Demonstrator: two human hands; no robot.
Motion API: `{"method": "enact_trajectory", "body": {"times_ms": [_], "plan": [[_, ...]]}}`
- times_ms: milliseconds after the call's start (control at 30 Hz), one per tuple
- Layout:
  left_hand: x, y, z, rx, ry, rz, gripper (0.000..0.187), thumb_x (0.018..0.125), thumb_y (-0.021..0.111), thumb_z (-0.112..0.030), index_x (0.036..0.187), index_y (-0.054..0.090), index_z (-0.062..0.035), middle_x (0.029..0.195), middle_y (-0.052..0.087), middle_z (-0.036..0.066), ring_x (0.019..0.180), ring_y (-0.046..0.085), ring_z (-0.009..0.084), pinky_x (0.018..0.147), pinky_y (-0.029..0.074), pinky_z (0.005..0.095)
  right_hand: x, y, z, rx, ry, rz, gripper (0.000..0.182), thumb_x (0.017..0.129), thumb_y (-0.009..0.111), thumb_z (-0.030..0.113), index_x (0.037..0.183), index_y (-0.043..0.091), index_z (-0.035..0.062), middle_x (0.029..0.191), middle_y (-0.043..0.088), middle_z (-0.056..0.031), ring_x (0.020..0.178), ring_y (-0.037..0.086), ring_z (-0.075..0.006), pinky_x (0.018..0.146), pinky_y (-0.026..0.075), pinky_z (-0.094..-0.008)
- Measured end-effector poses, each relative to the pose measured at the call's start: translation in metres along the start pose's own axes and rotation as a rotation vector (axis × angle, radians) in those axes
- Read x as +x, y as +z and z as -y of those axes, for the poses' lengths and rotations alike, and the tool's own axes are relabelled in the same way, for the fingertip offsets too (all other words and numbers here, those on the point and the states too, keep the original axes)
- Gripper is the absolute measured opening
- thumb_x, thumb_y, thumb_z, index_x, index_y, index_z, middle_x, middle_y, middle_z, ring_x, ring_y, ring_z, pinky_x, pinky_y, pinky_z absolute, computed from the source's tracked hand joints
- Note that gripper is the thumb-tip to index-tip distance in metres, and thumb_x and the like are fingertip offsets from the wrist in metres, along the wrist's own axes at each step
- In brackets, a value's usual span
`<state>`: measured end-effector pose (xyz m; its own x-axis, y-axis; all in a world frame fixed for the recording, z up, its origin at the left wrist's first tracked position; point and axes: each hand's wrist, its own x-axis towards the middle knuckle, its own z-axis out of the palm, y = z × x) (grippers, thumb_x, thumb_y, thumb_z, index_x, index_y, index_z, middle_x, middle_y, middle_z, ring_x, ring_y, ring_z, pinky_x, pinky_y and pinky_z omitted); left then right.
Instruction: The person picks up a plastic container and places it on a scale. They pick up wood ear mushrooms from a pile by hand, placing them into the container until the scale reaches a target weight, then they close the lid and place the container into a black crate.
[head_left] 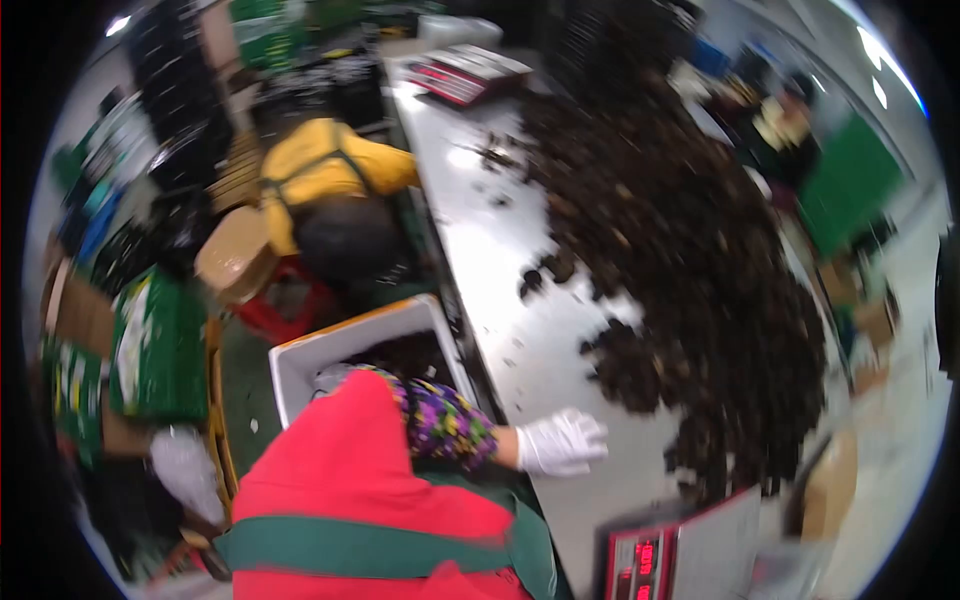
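My right hand (pixel 563 444), in a white glove below a flowered sleeve (pixel 450 425), is over the near left edge of the metal table (pixel 500 300). Its fingers look stretched out and I see nothing in them. A heap of dark, lumpy pieces (pixel 690 270) lies on the table beyond it. Below the hand is a red scale (pixel 650 560) with lit digits. A white foam box (pixel 285 385) with dark contents stands left of the table, partly covered by my red clothing (pixel 350 470). My left hand cannot be made out; a pale patch inside the box is too blurred to name.
A person in yellow (pixel 330 165) bends beside the table at left. Another scale (pixel 465 75) sits at the table's far end. Green boxes (pixel 160 350) and a red stool (pixel 285 300) are on the left. Another person (pixel 780 125) is at far right.
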<state>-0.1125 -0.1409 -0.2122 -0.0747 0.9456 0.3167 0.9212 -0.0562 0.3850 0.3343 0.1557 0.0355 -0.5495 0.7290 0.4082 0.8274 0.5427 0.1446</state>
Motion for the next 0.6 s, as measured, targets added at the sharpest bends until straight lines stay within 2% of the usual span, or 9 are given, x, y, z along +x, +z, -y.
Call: {"method": "enact_trajectory", "body": {"times_ms": [100, 233, 300, 367, 400, 467, 500, 567, 600], "plan": [[0.001, 0.000, -0.003, 0.000, -0.023, 0.031, 0.039, 0.090, 0.063, -0.035, 0.124, 0.059, -0.0156, 0.133, 0.053, 0.018, 0.115, 0.056, 0.0363, 0.095, 0.045, 0.0500, -0.058, -0.025, 0.014, 0.087, 0.095, 0.005, 0.025, 0.093, 0.057, 0.005, 0.118, 0.064, 0.0021, 0.116, 0.064, -0.0193, 0.111, 0.060, -0.0355, 0.097, 0.046, -0.0422], [-0.001, 0.005, -0.003, 0.026, -0.037, -0.007, 0.042, 0.090, 0.065, -0.034, 0.127, 0.060, -0.0158, 0.133, 0.054, 0.017, 0.119, 0.053, 0.0370, 0.099, 0.042, 0.0504, -0.107, 0.004, 0.077, 0.164, 0.086, 0.076, 0.025, 0.093, 0.057, 0.003, 0.117, 0.064, 0.0022, 0.114, 0.064, -0.0190, 0.109, 0.062, -0.0354, 0.095, 0.047, -0.0422], [-0.001, 0.005, -0.002, 0.028, -0.017, -0.007, 0.041, 0.089, 0.066, -0.032, 0.126, 0.061, -0.0158, 0.133, 0.054, 0.017, 0.119, 0.053, 0.0366, 0.098, 0.042, 0.0494, -0.121, 0.033, 0.113, 0.086, -0.039, 0.055, 0.019, 0.088, 0.063, 0.002, 0.107, 0.064, 0.0014, 0.095, 0.062, -0.0190, 0.093, 0.061, -0.0358, 0.083, 0.047, -0.0426], [-0.001, 0.007, -0.002, 0.031, 0.001, -0.022, 0.040, 0.088, 0.067, -0.031, 0.125, 0.062, -0.0158, 0.133, 0.054, 0.017, 0.119, 0.053, 0.0361, 0.098, 0.043, 0.0484, -0.125, 0.042, 0.134, 0.085, 0.019, 0.305, 0.029, 0.085, 0.067, 0.006, 0.114, 0.063, 0.0034, 0.102, 0.063, -0.0161, 0.100, 0.060, -0.0355, 0.092, 0.046, -0.0440], [-0.002, 0.007, 0.000, -0.040, 0.006, -0.040, 0.039, 0.088, 0.067, -0.029, 0.124, 0.062, -0.0152, 0.131, 0.055, 0.017, 0.120, 0.053, 0.0363, 0.099, 0.042, 0.0483, -0.126, 0.045, 0.145, 0.075, 0.040, 0.305, 0.029, 0.085, 0.067, 0.006, 0.114, 0.063, 0.0034, 0.102, 0.063, -0.0161, 0.100, 0.060, -0.0355, 0.092, 0.046, -0.0440], [-0.001, 0.009, 0.005, -0.197, -0.015, -0.136, 0.038, 0.085, 0.070, -0.023, 0.121, 0.063, -0.0145, 0.130, 0.055, 0.017, 0.120, 0.053, 0.0368, 0.101, 0.041, 0.0480, -0.127, 0.050, 0.167, -0.003, -0.060, 0.159, 0.048, 0.081, 0.073, 0.013, 0.127, 0.060, 0.0092, 0.116, 0.061, -0.0110, 0.113, 0.056, -0.0305, 0.108, 0.037, -0.0515], [0.000, 0.005, 0.011, -0.201, -0.009, -0.132, 0.038, 0.085, 0.070, -0.023, 0.121, 0.063, -0.0145, 0.130, 0.055, 0.017, 0.120, 0.053, 0.0368, 0.101, 0.041, 0.0480, -0.130, 0.044, 0.179, -0.006, -0.052, 0.161, 0.048, 0.081, 0.073, 0.013, 0.127, 0.060, 0.0092, 0.116, 0.061, -0.0110, 0.113, 0.056, -0.0305, 0.108, 0.037, -0.0515], [0.015, -0.022, 0.027, -0.118, -0.065, -0.307, 0.042, 0.083, 0.072, -0.021, 0.123, 0.062, -0.0136, 0.131, 0.054, 0.017, 0.121, 0.052, 0.0374, 0.102, 0.041, 0.0480, -0.133, 0.022, 0.205, 0.071, 0.011, 0.090, 0.060, 0.079, 0.075, 0.017, 0.135, 0.056, 0.0107, 0.128, 0.056, -0.0094, 0.124, 0.050, -0.0309, 0.114, 0.028, -0.0585], [0.024, -0.030, 0.042, -0.090, -0.112, -0.357, 0.044, 0.083, 0.073, -0.020, 0.125, 0.062, -0.0115, 0.131, 0.054, 0.018, 0.121, 0.052, 0.0383, 0.103, 0.042, 0.0477, -0.139, 0.015, 0.214, 0.109, 0.022, 0.119, 0.062, 0.078, 0.075, 0.016, 0.137, 0.055, 0.0105, 0.133, 0.054, -0.0098, 0.128, 0.049, -0.0316, 0.114, 0.027, -0.0590]]}}
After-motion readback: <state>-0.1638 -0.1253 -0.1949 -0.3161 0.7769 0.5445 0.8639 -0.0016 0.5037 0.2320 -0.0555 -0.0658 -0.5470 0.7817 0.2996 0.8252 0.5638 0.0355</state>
